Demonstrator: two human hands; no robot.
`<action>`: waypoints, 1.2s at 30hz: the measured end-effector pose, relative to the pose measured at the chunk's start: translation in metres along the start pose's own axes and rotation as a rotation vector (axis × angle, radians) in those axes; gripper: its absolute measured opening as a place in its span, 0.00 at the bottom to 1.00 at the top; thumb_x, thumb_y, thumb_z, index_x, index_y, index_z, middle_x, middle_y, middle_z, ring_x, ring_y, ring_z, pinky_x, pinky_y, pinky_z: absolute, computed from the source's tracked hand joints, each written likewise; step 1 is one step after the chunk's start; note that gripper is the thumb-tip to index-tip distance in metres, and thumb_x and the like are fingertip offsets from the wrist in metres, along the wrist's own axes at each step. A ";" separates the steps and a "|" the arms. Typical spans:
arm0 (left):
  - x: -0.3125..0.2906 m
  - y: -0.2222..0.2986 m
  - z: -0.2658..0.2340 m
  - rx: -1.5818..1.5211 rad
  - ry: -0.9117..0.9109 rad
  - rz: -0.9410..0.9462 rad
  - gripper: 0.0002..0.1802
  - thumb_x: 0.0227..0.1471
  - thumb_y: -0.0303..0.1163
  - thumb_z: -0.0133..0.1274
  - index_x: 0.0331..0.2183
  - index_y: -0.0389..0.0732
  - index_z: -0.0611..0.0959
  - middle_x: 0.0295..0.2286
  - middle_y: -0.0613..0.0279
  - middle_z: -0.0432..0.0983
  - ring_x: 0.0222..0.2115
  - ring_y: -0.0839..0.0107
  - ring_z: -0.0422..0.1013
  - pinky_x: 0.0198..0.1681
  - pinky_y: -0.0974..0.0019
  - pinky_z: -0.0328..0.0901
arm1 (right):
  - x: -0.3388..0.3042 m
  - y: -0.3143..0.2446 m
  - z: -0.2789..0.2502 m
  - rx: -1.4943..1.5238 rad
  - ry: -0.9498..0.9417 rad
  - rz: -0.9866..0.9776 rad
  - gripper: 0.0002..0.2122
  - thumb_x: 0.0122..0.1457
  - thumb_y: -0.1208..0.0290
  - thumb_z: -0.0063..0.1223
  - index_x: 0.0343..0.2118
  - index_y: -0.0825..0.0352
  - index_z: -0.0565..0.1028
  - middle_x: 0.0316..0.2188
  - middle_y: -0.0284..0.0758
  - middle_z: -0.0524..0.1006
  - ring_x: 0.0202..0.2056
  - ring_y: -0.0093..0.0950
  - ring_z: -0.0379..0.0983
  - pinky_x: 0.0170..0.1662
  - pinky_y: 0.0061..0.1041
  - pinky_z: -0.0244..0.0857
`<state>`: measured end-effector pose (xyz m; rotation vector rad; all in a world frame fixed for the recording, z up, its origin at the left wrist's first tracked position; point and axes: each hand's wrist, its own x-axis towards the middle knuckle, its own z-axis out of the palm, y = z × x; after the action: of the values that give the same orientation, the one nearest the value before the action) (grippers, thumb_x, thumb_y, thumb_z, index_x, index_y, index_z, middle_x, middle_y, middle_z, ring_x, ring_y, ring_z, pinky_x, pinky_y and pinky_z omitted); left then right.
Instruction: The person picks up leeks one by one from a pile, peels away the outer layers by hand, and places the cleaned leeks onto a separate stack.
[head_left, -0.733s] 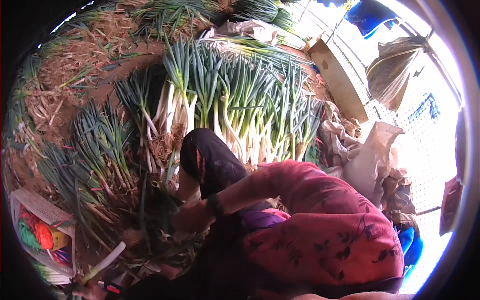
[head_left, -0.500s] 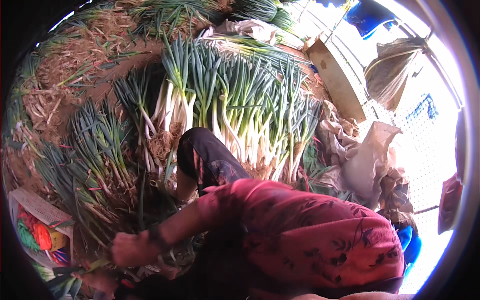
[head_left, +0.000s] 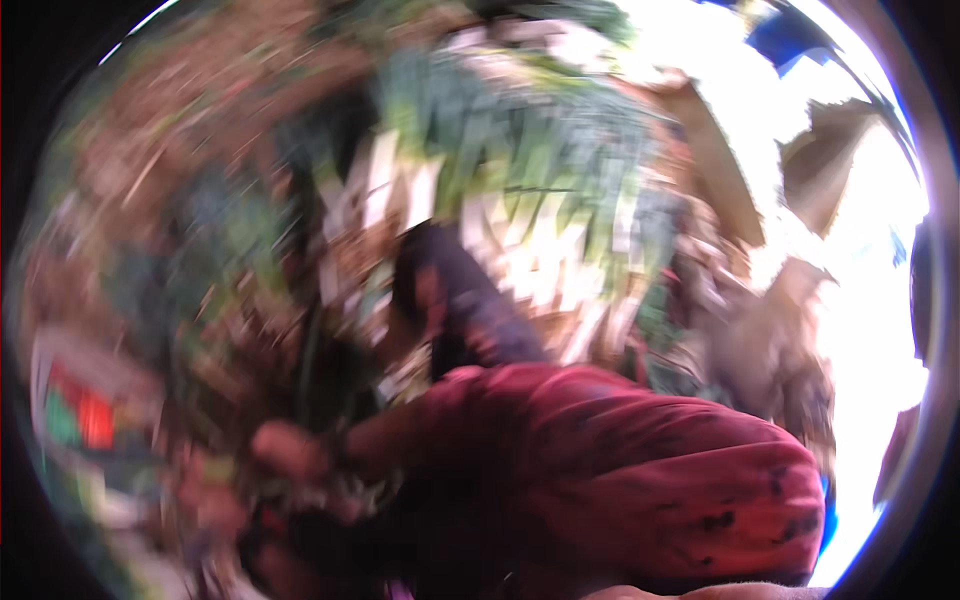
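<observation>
The whole picture is smeared by motion. My right hand (head_left: 290, 452), at the end of the upper, red-sleeved arm with a dark wristband, is at the lower left. It looks rounded, but its fingers are blurred. My left hand (head_left: 212, 498) is just below and left of it, close to a pale yellow-green smear, perhaps part of a green onion; whether the hand grips it cannot be made out. Beyond my raised knee (head_left: 455, 290) stands a wide row of green onions (head_left: 530, 200), white stems down and green leaves up. More green onions (head_left: 225, 240) lean at the left.
At the left edge sits a box (head_left: 100, 375) with red and green things inside. Crumpled pale sacking (head_left: 760, 330) lies at the right, below a tan board (head_left: 715, 160). Soil and loose plants cover the ground at the upper left.
The view has shifted, so the scene sits slightly further right and is now blurred. The green onion seen at my left hand before is no longer distinct. Both hands remain close together.
</observation>
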<state>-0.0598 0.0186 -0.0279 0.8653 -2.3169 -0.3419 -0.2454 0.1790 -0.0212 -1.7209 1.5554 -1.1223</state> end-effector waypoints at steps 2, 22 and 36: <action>0.023 0.028 0.024 -1.217 0.062 -0.439 0.25 0.58 0.42 0.41 0.52 0.37 0.67 0.42 0.52 0.69 0.40 0.61 0.67 0.46 0.62 0.63 | 0.012 0.034 0.017 -0.228 0.133 0.005 0.05 0.35 0.72 0.56 0.17 0.65 0.73 0.16 0.40 0.68 0.22 0.39 0.67 0.27 0.36 0.64; 0.015 -0.005 -0.079 -1.701 0.590 -0.305 0.38 0.45 0.67 0.43 0.40 0.39 0.75 0.20 0.70 0.61 0.17 0.80 0.52 0.18 0.77 0.50 | -0.039 0.071 -0.034 -0.391 -0.454 -0.115 0.10 0.57 0.68 0.49 0.37 0.69 0.71 0.31 0.44 0.73 0.33 0.42 0.71 0.36 0.36 0.65; -0.001 0.006 -0.090 -1.566 0.785 -0.538 0.33 0.54 0.61 0.37 0.46 0.42 0.71 0.20 0.70 0.63 0.16 0.78 0.54 0.17 0.75 0.52 | -0.089 0.108 0.008 -0.398 -0.917 0.300 0.18 0.59 0.64 0.43 0.51 0.62 0.69 0.38 0.42 0.76 0.37 0.32 0.75 0.40 0.30 0.69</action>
<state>-0.0037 0.0219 0.0431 0.5255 -0.5906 -1.4291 -0.2915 0.2465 -0.1356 -1.7664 1.3752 0.1698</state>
